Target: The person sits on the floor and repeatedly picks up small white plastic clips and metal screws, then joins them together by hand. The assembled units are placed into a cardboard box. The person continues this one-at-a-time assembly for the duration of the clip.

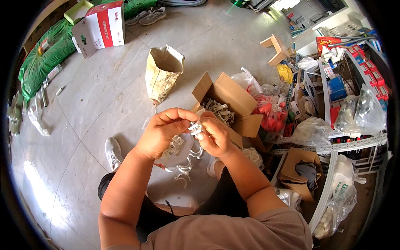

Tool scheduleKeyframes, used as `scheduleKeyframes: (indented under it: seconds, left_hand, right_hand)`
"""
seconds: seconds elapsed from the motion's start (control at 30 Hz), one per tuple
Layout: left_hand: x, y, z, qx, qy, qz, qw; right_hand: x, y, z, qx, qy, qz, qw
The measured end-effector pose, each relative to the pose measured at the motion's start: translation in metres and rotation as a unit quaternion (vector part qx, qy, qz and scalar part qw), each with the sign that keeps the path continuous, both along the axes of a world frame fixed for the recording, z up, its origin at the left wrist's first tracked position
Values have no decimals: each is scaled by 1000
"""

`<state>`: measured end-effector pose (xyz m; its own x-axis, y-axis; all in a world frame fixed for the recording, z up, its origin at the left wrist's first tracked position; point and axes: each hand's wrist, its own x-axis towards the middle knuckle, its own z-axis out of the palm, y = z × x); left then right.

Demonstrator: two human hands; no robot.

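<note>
White clip point(195, 128): held centrally, between left hand point(161, 128) and right hand point(217, 134) | Grasp: clip pinched by fingertips of both | Hazard: clip may be dropped among loose clips point(184, 169), near side, should the pinch be loosened.

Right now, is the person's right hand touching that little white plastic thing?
Touching. The head view shows the right hand with its thumb against the white plastic piece.
</note>
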<state>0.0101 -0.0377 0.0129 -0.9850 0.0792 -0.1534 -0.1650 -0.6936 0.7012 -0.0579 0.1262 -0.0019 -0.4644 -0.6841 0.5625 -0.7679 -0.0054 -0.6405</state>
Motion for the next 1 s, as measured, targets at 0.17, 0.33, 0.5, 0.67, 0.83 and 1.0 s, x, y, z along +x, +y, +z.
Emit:
scheduleKeyframes:
  seconds: [0.17, 0.33, 0.5, 0.67, 0.83, 1.0]
  left_hand:
    - [2, -2, -5, 0, -11, -11, 1000]
    - [0, -5, -5, 18, 33, -19, 999]
    - [1, -3, -7, 6, 28, -5, 1000]
    - [-1, -9, -2, -20, 76, -20, 997]
    - [-2, -8, -9, -39, 83, -26, 995]
    - [-2, -10, -8, -38, 98, -35, 994]
  right_hand:
    - [0, -2, 2, 2, 8, 11, 1000]
    - [0, -4, 4, -12, 20, 2, 1000]
    - [-1, -3, 1, -11, 29, 15, 999]
    - [0, 0, 1, -30, -45, 23, 998]
    - [-4, 0, 0, -7, 4, 41, 999]
    - [0, 4, 2, -12, -64, 20, 998]
